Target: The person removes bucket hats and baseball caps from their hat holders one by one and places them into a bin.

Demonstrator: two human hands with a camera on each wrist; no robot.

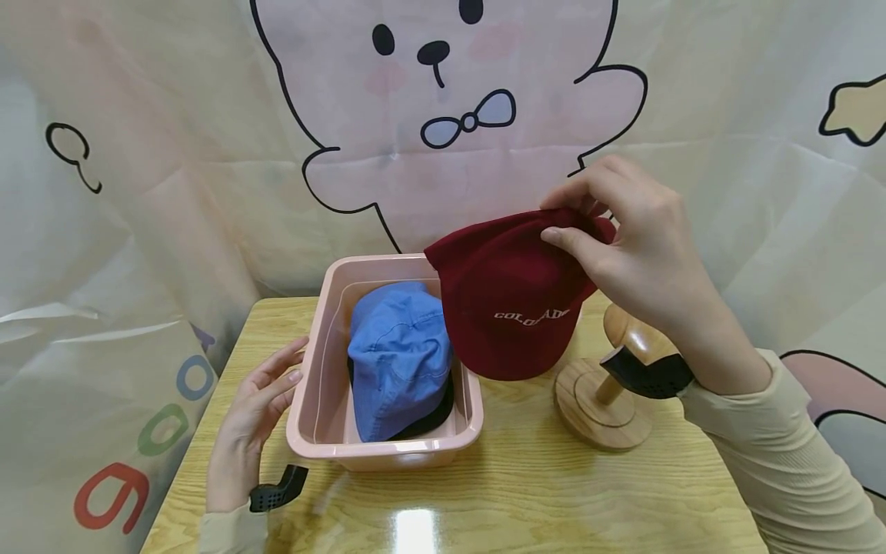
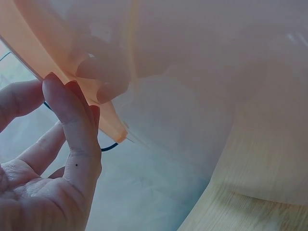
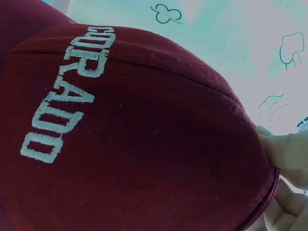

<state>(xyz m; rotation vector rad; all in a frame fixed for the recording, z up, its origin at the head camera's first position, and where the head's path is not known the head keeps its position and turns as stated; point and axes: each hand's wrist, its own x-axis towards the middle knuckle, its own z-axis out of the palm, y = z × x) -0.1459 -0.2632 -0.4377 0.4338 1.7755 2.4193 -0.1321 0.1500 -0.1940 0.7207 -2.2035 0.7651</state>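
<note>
My right hand pinches a dark red baseball cap between thumb and fingers at its upper edge. The cap hangs brim down, its pale embroidered lettering facing me; that lettering fills the left of the right wrist view. Beneath and left of it stands a pink plastic bin, partly overlapped by the red cap. Inside the bin lies a blue cap with a dark brim. My left hand is at the bin's left side, its fingertips right at the rim, as the left wrist view also shows.
A round-based wooden stand with a rounded top is on the wooden table, right of the bin, partly hidden by my right wrist. Behind the table hangs a printed curtain with a cartoon bear.
</note>
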